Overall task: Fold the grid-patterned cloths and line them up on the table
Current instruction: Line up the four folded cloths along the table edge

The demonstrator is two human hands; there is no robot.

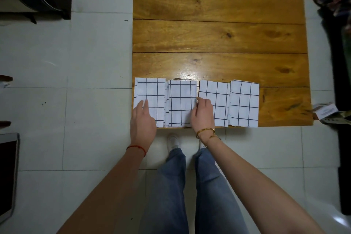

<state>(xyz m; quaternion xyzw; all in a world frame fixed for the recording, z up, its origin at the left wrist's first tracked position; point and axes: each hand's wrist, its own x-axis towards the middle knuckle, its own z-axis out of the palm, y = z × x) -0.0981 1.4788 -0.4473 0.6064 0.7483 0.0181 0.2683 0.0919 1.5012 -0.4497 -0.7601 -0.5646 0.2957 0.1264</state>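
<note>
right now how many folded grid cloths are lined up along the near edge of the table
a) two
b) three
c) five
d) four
d) four: the folded grid cloths sit side by side in one row at the near edge of the wooden table, with the left hand on the leftmost and the right hand between the second and third.

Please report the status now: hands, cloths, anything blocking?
Left hand flat on leftmost cloth. Right hand pinching second cloth at its right edge. Four folded cloths in a row along table near edge. Nothing blocking.
</note>
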